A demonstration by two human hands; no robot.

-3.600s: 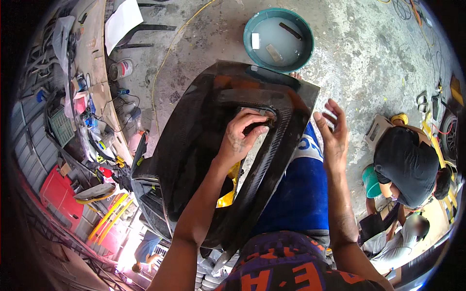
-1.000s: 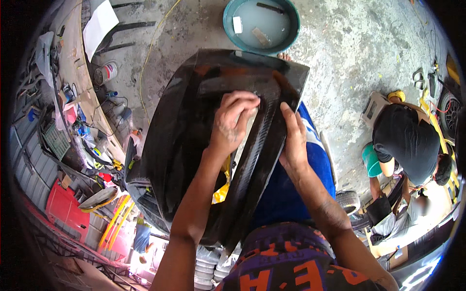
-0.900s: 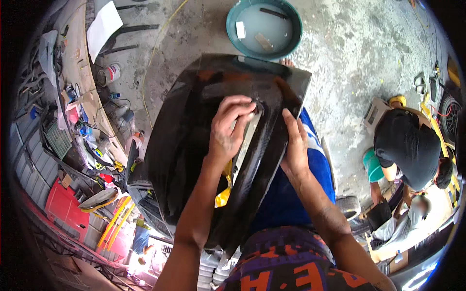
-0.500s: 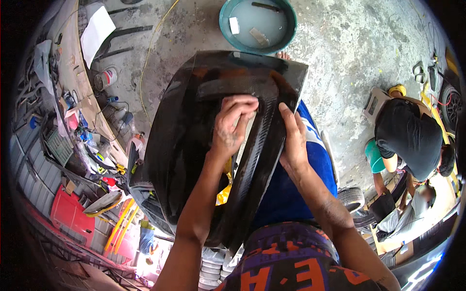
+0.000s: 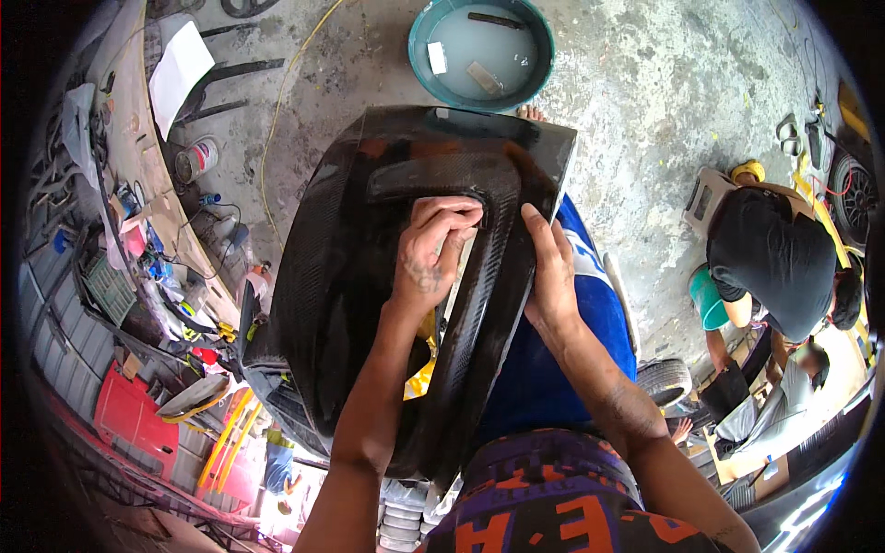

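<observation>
A large glossy black carbon-fibre car body panel (image 5: 502,276), with a raised, bent strip along a long opening, lies before me, its near part close to my lap. My left hand (image 5: 430,251) is closed, fingers pressed together against the opening's inner edge near the strip's bend. Whatever small thing may be between those fingertips is hidden. At the panel's right edge my right hand (image 5: 554,276) grips it, some fingers out of sight. Blue cloth (image 5: 535,369) shows beneath that side.
Beyond the panel stands a round green tub (image 5: 417,60) of cloudy water with several flat pieces. Two other people crouch or sit at the right, one in a black shirt (image 5: 770,249), near a green bucket (image 5: 705,300). Clutter and a wooden board (image 5: 152,152) line the left.
The view has shifted slightly, so the tub and the panel's far edge sit a little differently. My left hand stays at the opening's edge; my right hand keeps its hold on the panel.
</observation>
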